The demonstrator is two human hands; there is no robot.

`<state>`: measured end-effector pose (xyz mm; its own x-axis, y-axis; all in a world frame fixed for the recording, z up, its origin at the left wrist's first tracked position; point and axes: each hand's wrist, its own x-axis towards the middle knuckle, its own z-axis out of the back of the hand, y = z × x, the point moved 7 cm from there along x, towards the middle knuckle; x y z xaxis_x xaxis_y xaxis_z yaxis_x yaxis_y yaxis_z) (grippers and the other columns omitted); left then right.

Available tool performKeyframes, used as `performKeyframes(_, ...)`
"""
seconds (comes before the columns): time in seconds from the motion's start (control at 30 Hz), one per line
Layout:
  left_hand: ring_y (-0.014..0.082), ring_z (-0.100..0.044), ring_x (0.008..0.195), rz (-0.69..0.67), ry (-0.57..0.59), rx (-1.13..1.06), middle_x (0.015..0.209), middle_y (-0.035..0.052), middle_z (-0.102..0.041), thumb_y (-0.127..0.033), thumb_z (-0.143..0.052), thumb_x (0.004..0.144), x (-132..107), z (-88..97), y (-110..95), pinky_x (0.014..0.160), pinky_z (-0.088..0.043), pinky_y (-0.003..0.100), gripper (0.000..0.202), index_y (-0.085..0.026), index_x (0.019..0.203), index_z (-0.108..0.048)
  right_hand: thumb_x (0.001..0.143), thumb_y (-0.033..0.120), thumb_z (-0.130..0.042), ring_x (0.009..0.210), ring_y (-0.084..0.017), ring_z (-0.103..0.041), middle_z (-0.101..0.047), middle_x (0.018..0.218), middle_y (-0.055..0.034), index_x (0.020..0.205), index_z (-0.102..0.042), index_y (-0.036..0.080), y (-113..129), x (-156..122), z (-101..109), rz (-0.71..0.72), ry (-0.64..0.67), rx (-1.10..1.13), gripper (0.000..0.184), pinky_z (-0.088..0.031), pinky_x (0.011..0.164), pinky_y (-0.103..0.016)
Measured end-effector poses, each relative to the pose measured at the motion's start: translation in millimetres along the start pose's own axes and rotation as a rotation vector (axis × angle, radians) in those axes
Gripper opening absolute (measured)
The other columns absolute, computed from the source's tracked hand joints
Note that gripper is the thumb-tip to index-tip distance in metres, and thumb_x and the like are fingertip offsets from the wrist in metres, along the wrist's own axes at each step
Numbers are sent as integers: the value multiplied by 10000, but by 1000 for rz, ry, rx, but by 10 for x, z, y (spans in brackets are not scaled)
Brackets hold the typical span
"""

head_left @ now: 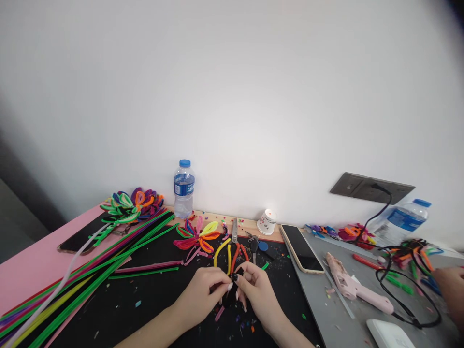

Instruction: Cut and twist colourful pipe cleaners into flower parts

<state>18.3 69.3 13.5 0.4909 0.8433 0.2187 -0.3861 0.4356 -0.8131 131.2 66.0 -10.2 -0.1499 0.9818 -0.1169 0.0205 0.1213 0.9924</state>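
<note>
My left hand (208,294) and my right hand (255,295) meet over the black mat (145,299), fingertips pinched close together. From between them, a yellow pipe cleaner loop (217,252) and an orange-red pipe cleaner loop (235,256) stick out away from me. Their joined ends are hidden by my fingers. Scissors (235,231) lie just beyond, blades toward the wall, handles not clearly visible. A multicoloured pipe cleaner flower (199,236) rests to the left of the loops. Small scraps, including a pink piece (219,313), lie below my hands.
Long pipe cleaners (83,280) and finished flowers (132,205) cover the left side. A water bottle (184,188), paper cup (267,222) and keys (253,245) stand or lie behind. To the right are a phone (301,249), pink glue gun (357,287), black cable (387,285) and another person's hand (449,290).
</note>
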Motion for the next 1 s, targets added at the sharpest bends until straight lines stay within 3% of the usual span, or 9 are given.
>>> performKeyframes(0.27, 102, -479, 538, 113, -37, -111, 591, -11, -539, -260, -453, 828, 14, 50, 45, 507, -341, 187, 253, -147, 672, -618, 748, 405, -584, 291, -32, -316, -468, 412, 83, 710, -473, 163, 5, -3, 89, 11, -64, 5, 269, -221, 299, -137)
performKeyframes(0.77, 97, -446, 552, -8, 59, 13, 565, -23, -516, -144, -449, 793, 6, -29, -69, 543, -309, 194, 236, -155, 605, -590, 741, 398, -572, 281, -35, -328, -433, 400, 90, 649, -434, 171, -8, -8, -14, -14, 25, -43, 281, -225, 288, -145)
performKeyframes(1.0, 103, -492, 537, 91, 35, -152, 588, -8, -556, -242, -459, 811, 6, -33, 33, 517, -350, 188, 235, -143, 669, -618, 750, 420, -574, 294, -29, -293, -437, 394, 88, 645, -434, 172, 14, -5, 91, -4, -63, -27, 304, -198, 309, -145)
